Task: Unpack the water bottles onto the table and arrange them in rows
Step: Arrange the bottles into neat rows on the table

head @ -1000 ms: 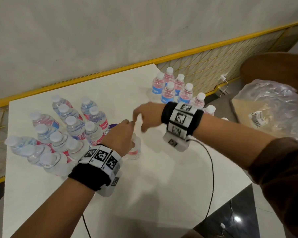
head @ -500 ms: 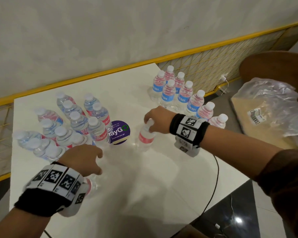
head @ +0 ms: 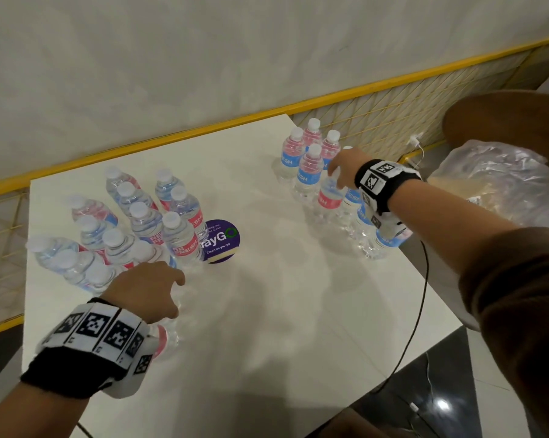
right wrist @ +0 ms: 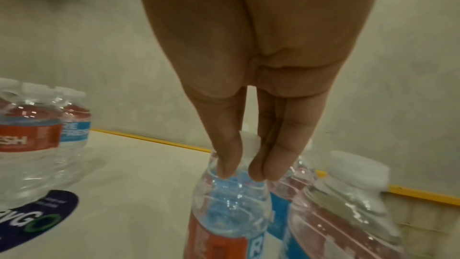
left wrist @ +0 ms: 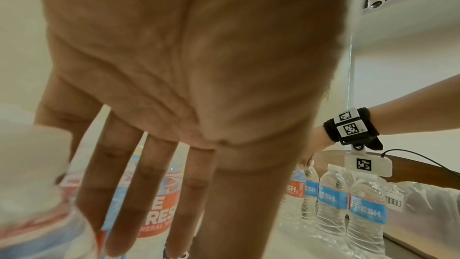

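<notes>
Pinching a water bottle [right wrist: 231, 200] by its neck, the right hand [head: 345, 167] stands it on the desk [head: 266, 311] beside the right-hand cluster [head: 308, 159]. Left hand [head: 146, 289] hovers, fingers extended, empty. Recommended: seat the base flat, align with neighbours, then let go.

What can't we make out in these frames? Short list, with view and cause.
- Head view: the left hand covers the top of the bottle under it; contact unclear.
- Left wrist view: palm fills the frame; the nearest bottle is blurred.
- Head view: right-group bottles partly behind the right hand and wristband; count unclear.
- Right wrist view: purple sticker cut off by the edge.
</notes>
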`<control>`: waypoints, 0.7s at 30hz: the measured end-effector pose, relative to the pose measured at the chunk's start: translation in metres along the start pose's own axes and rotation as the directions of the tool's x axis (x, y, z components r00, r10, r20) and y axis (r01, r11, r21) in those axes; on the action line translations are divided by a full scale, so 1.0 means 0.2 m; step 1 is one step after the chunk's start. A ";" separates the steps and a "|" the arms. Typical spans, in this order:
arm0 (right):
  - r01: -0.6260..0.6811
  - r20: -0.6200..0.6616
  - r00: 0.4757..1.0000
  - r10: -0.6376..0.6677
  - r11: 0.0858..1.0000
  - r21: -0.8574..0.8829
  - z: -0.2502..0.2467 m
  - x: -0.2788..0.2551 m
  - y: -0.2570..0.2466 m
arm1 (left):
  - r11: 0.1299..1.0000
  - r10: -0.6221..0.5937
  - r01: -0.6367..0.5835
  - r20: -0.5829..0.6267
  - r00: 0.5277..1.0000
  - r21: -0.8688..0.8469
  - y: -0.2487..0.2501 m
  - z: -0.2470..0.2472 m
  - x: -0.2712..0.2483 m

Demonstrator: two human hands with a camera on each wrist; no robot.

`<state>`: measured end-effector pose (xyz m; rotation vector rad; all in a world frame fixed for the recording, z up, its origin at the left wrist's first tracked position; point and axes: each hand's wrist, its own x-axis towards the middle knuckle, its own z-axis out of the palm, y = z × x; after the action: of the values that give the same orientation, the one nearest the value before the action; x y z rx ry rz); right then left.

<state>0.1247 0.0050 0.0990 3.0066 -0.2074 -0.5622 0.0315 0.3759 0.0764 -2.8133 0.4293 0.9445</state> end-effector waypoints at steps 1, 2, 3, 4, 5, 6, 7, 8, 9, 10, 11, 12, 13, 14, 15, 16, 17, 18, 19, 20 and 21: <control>-0.005 0.003 1.000 0.005 1.000 -0.004 -0.01 0.01 0.01 | 1.000 -0.006 0.006 -0.003 1.000 -0.006 -0.01 0.00 0.00; -0.007 0.003 1.000 0.007 1.000 -0.013 -0.01 0.02 0.02 | 1.000 -0.014 0.014 -0.010 1.000 -0.016 -0.01 0.00 -0.01; -0.005 0.001 1.000 0.005 1.000 -0.023 -0.01 0.03 0.02 | 0.999 -0.021 0.021 -0.017 1.000 -0.025 -0.02 0.01 -0.01; -0.004 -0.002 1.000 0.004 0.999 -0.034 -0.01 0.04 0.02 | 0.999 -0.028 0.027 -0.023 0.999 -0.034 -0.03 0.01 -0.02; -0.003 -0.002 1.000 0.003 0.999 -0.043 -0.01 0.04 0.02 | 0.999 -0.034 0.033 -0.027 0.999 -0.040 -0.04 0.01 -0.02; -0.002 -0.003 1.000 0.002 0.999 -0.047 -0.01 0.05 0.02 | 0.998 -0.040 0.038 -0.038 0.999 -0.047 -0.05 0.02 -0.02; -0.005 -0.005 1.000 0.005 0.999 -0.047 0.00 0.05 0.02 | 0.997 -0.047 0.044 -0.055 0.997 -0.058 -0.06 0.02 -0.02; -0.008 -0.010 1.000 0.007 0.999 -0.039 0.00 0.05 0.02 | 0.996 -0.057 0.052 -0.083 0.995 -0.070 -0.07 0.03 -0.03; -0.005 -0.019 1.000 0.004 1.000 -0.019 0.00 0.05 0.03 | 0.995 -0.070 0.061 -0.111 0.991 -0.085 -0.07 0.04 -0.04; 0.003 -0.028 1.000 -0.002 1.000 0.007 0.01 0.05 0.03 | 0.992 -0.082 0.069 -0.133 0.988 -0.102 -0.08 0.04 -0.04; 0.010 -0.034 0.999 -0.009 1.000 0.029 0.01 0.05 0.03 | 0.990 -0.093 0.076 -0.140 0.986 -0.122 -0.09 0.04 -0.05; 0.018 -0.050 0.999 -0.016 0.999 0.051 0.02 0.05 0.03 | 0.987 -0.107 0.088 -0.135 0.985 -0.138 -0.10 0.04 -0.05; 0.016 -0.074 0.997 -0.010 0.997 0.079 0.02 0.06 0.04 | 0.984 -0.123 0.104 -0.122 0.985 -0.147 -0.11 0.04 -0.06; 0.006 -0.106 0.994 0.007 0.993 0.117 0.02 0.06 0.03 | 0.982 -0.140 0.124 -0.111 0.984 -0.141 -0.12 0.04 -0.06; -0.011 -0.133 0.991 0.030 0.990 0.143 0.02 0.07 0.03 | 0.981 -0.159 0.145 -0.106 0.982 -0.130 -0.14 0.04 -0.06; -0.034 -0.143 0.988 0.056 0.988 0.148 0.02 0.07 0.02 | 0.979 -0.179 0.165 -0.112 0.977 -0.122 -0.15 0.04 -0.06; -0.060 -0.133 0.988 0.078 0.989 0.135 0.01 0.07 0.01 | 0.976 -0.194 0.178 -0.127 0.973 -0.127 -0.16 0.04 -0.07; -0.090 -0.108 0.989 0.104 0.988 0.127 0.00 0.07 0.00 | 0.973 -0.207 0.189 -0.141 0.968 -0.133 -0.16 0.04 -0.07; -0.119 -0.086 0.988 0.130 0.986 0.117 0.00 0.06 -0.01 | 0.971 -0.217 0.198 -0.149 0.965 -0.136 -0.17 0.04 -0.07; -0.135 -0.076 0.987 0.144 0.985 0.112 0.00 0.06 -0.01 | 0.969 -0.223 0.201 -0.157 0.962 -0.145 -0.17 0.04 -0.07; -0.134 -0.070 0.988 0.141 0.986 0.094 0.00 0.07 -0.02 | 0.967 -0.223 0.197 -0.165 0.961 -0.164 -0.17 0.04 -0.06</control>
<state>0.1371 0.0066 0.0939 3.0607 -0.4426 -0.4360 0.0279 0.4121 0.0799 -3.0141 0.0777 0.7049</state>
